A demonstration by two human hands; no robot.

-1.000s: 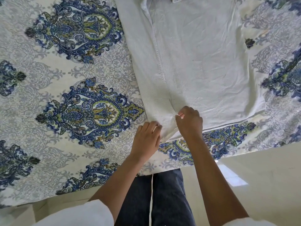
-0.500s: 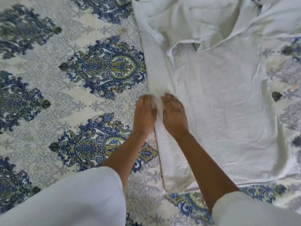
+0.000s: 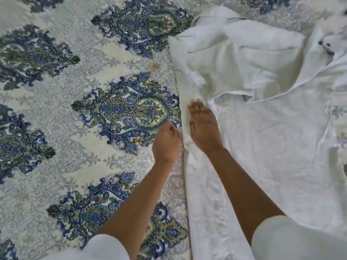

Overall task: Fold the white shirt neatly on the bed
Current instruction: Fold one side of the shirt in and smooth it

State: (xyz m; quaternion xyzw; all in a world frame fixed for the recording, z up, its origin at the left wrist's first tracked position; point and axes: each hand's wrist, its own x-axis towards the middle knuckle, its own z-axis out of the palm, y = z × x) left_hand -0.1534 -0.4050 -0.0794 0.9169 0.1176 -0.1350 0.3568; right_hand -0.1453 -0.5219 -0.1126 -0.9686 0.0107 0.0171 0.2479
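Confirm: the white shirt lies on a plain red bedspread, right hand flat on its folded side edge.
Wrong colour. The head view shows a pale bedspread with blue-green ornaments, not plain red. The white shirt lies on it, right hand flat on its folded side edge.

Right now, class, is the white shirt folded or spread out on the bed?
Mostly spread: the white shirt lies open across the bed, only one long edge folded in under the right hand; its top is bunched.
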